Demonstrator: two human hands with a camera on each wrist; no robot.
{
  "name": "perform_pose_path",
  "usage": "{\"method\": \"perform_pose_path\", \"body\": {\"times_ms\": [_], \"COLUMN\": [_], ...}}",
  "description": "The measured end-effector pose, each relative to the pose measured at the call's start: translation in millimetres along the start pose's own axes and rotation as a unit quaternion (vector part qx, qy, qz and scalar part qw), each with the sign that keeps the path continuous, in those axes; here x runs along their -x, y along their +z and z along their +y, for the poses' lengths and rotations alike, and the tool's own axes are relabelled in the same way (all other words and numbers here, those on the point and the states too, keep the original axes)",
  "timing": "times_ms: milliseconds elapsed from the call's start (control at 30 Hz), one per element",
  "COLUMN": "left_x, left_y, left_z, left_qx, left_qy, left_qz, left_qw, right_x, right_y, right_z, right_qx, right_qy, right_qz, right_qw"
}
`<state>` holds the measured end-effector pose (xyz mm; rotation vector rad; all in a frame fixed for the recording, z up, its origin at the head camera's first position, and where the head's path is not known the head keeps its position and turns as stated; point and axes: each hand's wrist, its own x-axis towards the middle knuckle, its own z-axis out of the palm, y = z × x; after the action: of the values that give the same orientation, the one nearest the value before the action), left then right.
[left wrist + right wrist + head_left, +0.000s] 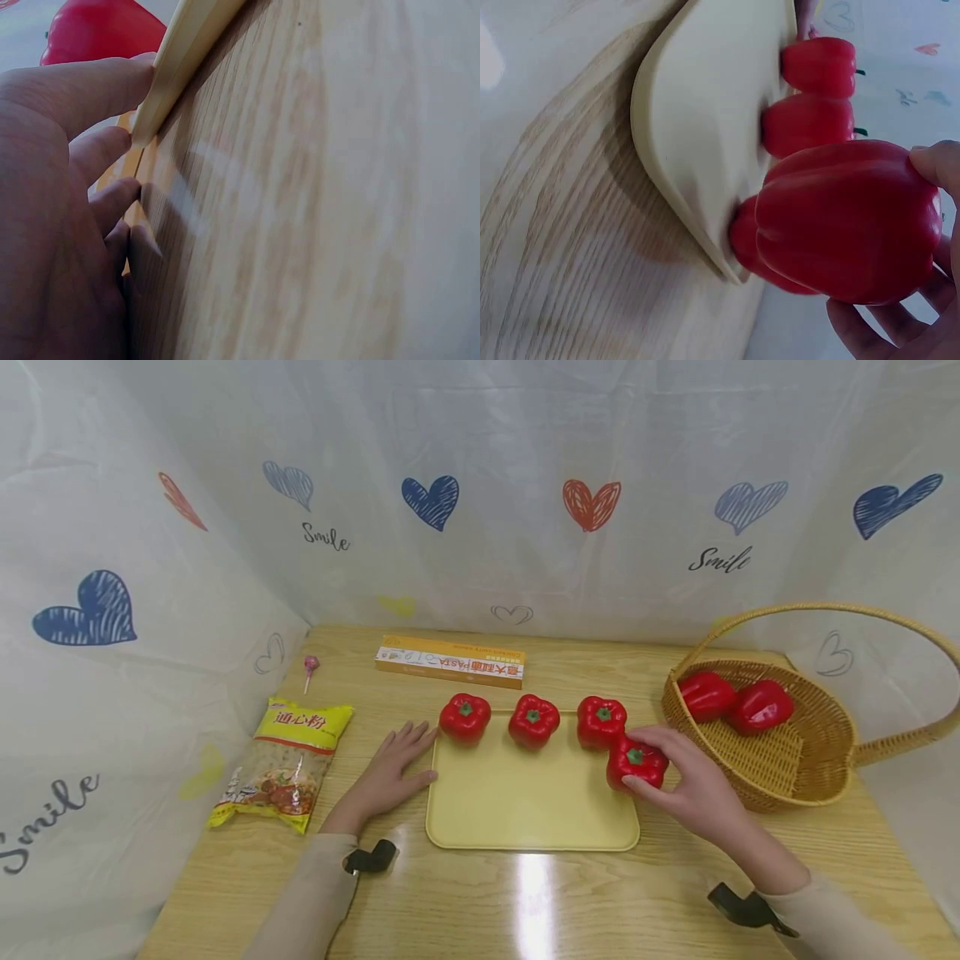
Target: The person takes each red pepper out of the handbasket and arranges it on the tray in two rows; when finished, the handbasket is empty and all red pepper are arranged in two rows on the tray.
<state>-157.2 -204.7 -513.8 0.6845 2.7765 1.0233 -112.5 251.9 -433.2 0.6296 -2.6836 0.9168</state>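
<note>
My right hand grips a red bell pepper by its sides, over the right part of a yellow tray. In the right wrist view this pepper is held above the tray's surface. Three more red peppers stand stem up in a row along the tray's far side: a left one, a middle one and a right one. With fingers spread and straight, my left hand touches the tray's left edge.
A wicker basket with a tall handle stands at the right, two red peppers lying inside. Behind the tray is a pasta box. At the left lie a yellow pasta bag and a lollipop. A printed curtain encloses the table.
</note>
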Motion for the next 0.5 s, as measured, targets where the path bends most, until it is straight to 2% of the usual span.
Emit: {"method": "perform_pose_path", "body": {"times_ms": [200, 500], "left_x": [0.0, -0.2], "left_y": [-0.8, -0.6], "left_z": [0.8, 0.2], "left_qx": [0.004, 0.006], "left_qy": [-0.011, -0.008], "left_qz": [-0.009, -0.009], "left_qw": [0.9999, 0.9999], "right_x": [-3.3, -10.9], "right_y": [12.7, 30.2], "right_z": [-6.4, -19.5], "right_qx": [-0.011, -0.026], "right_qy": [-0.008, -0.025], "right_qz": [-0.01, -0.026], "right_qw": [0.9999, 0.999]}}
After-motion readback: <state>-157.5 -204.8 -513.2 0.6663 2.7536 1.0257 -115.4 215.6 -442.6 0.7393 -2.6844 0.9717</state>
